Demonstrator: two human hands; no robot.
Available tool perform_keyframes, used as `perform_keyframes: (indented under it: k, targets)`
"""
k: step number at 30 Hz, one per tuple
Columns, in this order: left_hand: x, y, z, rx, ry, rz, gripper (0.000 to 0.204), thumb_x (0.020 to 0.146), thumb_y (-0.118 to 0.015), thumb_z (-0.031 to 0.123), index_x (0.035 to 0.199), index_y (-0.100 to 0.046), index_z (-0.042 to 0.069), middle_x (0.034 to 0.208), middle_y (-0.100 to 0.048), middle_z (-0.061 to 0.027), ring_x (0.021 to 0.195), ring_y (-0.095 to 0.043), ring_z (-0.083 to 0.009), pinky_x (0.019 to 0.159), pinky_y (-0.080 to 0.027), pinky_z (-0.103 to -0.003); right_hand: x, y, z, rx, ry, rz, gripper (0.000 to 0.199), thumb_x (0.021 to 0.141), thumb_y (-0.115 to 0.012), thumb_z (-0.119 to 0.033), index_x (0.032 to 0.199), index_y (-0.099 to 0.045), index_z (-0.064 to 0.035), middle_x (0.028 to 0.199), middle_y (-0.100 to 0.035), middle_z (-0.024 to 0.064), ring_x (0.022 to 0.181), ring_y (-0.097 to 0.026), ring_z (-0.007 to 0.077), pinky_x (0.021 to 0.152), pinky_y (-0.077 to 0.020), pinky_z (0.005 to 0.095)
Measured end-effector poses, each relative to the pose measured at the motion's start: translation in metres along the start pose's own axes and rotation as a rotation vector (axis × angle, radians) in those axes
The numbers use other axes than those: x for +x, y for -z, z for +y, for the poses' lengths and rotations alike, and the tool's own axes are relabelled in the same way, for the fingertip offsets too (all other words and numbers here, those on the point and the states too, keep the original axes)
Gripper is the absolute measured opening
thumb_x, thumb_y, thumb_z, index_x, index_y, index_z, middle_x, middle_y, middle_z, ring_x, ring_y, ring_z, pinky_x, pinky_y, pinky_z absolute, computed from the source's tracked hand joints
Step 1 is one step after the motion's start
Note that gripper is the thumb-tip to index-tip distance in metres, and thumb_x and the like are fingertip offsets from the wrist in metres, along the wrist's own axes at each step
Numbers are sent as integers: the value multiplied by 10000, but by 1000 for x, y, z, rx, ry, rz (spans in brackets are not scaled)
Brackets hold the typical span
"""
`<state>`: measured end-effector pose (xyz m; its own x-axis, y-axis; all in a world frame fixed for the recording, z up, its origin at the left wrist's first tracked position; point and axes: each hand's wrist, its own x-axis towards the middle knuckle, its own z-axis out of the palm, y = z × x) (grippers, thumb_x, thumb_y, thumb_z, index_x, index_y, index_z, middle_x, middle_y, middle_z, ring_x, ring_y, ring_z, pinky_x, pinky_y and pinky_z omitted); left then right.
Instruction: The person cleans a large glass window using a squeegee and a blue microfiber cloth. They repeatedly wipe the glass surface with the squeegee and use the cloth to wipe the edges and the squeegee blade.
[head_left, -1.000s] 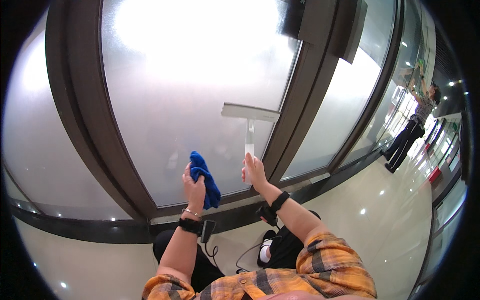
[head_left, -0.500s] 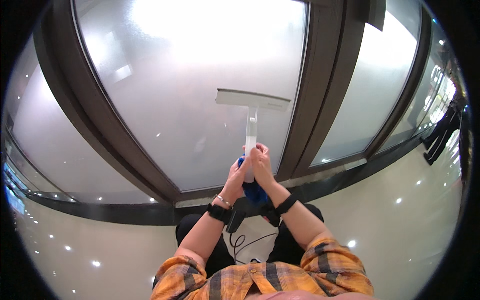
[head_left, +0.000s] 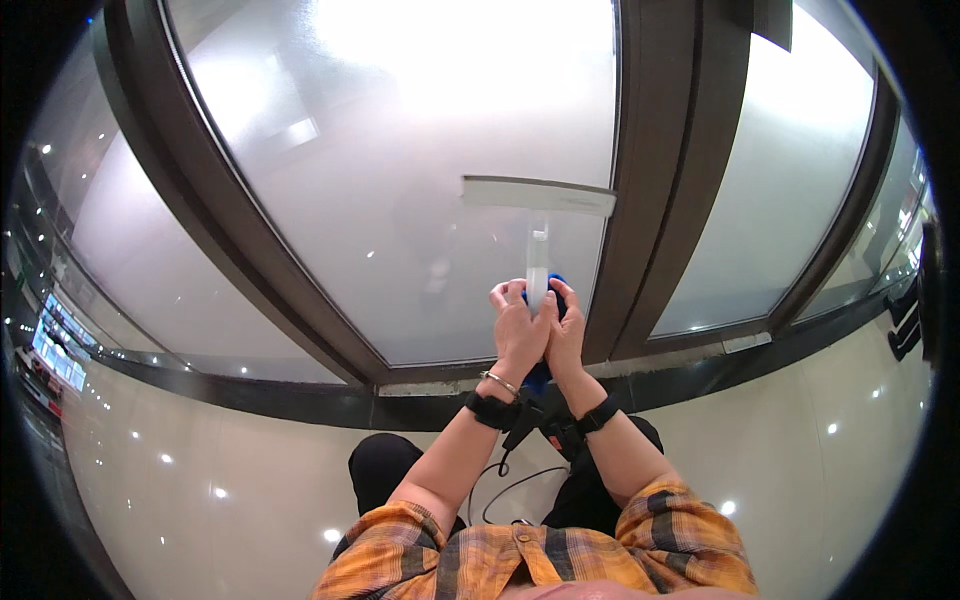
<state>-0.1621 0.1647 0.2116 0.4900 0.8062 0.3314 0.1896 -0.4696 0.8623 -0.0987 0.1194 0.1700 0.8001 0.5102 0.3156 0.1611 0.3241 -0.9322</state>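
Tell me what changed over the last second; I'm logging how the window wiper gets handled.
The left hand, which held the blue cloth apart, came over to the wiper handle; both hands now clasp it, cloth between them. The right hand kept its grip, and the blade stayed on the frosted glass.

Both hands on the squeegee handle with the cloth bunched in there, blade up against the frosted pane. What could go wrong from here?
1. The blue cloth is squeezed between left hand and right hand on the squeegee handle; the grip may slip.
2. The blade's right end sits against the dark window frame; it could catch there and leave a streak on the frosted glass.
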Motion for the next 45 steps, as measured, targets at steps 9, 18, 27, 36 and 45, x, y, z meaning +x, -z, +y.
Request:
perform_keyframes:
  k: [9, 18, 27, 36, 45]
  targets:
    - [50, 34, 16, -76, -186, 234, 310, 941, -549, 311, 979, -527, 5, 674, -580, -117, 592, -609, -249, 528, -490, -374, 15, 29, -13, -211, 176, 474, 249, 908, -536, -45, 1150, -581, -10, 1125, -626, 149, 1049, -596, 257, 931, -447, 345]
    - [173, 176, 224, -100, -307, 283, 391, 968, -513, 294, 906, -433, -84, 603, -544, -114, 417, -565, -183, 356, -472, -301, 4, 38, -33, -76, 55, 388, 250, 923, -532, -46, 1166, -575, -10, 1142, -608, 114, 1056, -577, 232, 962, -424, 330]
    - [118, 115, 127, -196, -257, 137, 357, 977, -463, 280, 1199, -331, 32, 630, -527, -58, 432, -535, -136, 351, -441, -276, 6, 44, -38, -19, 44, 425, 252, 940, -524, -50, 1185, -571, -10, 1153, -602, 107, 1048, -574, 209, 942, -432, 316]
    - [96, 130, 38, -106, -204, 121, 369, 967, -504, 351, 1085, -401, 17, 582, -489, -67, 379, -498, -145, 343, -411, -300, 9, 50, -33, -16, 10, 398, 251, 939, -524, -49, 1184, -576, -20, 1153, -600, 96, 1036, -573, 198, 926, -431, 308]
    - [190, 193, 202, -323, -290, 233, 390, 985, -458, 368, 927, -390, -12, 573, -493, -76, 402, -536, -174, 325, -455, -300, 0, 47, -34, 126, -83, 405, 262, 953, -512, -70, 1207, -561, -34, 1157, -600, 82, 1023, -574, 188, 916, -440, 309]
